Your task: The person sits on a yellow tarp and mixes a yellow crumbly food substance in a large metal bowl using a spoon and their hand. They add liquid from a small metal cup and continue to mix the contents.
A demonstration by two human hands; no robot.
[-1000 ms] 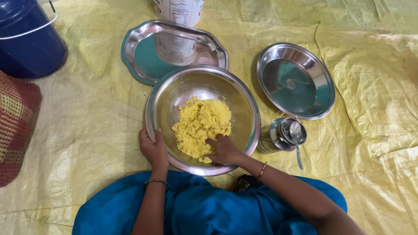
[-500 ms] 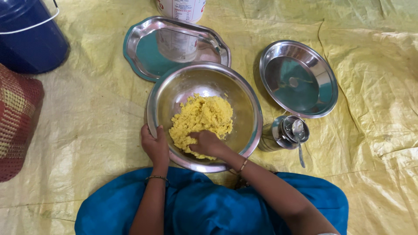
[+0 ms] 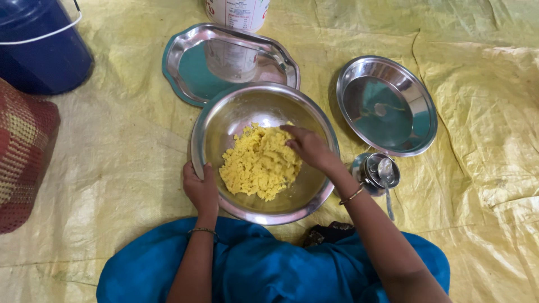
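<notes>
A wide steel bowl [image 3: 230,118] stands on the yellow sheet in front of my knees and holds a heap of crumbly yellow dough [image 3: 255,165]. My left hand [image 3: 199,188] grips the bowl's near left rim. Inside the bowl, my right hand [image 3: 307,147] presses with curled fingers into the right side of the dough. A thin bangle circles each wrist.
Behind the bowl lies a steel tray [image 3: 191,67] with a white container [image 3: 236,14] at its far edge. A steel plate [image 3: 415,95] is at the right, a small steel cup with a spoon [image 3: 382,173] near my right wrist. A blue bucket [image 3: 39,50] and a woven mat [image 3: 19,151] sit left.
My right hand has moved from the near side of the dough up to its far right side. My left hand stays on the rim.
</notes>
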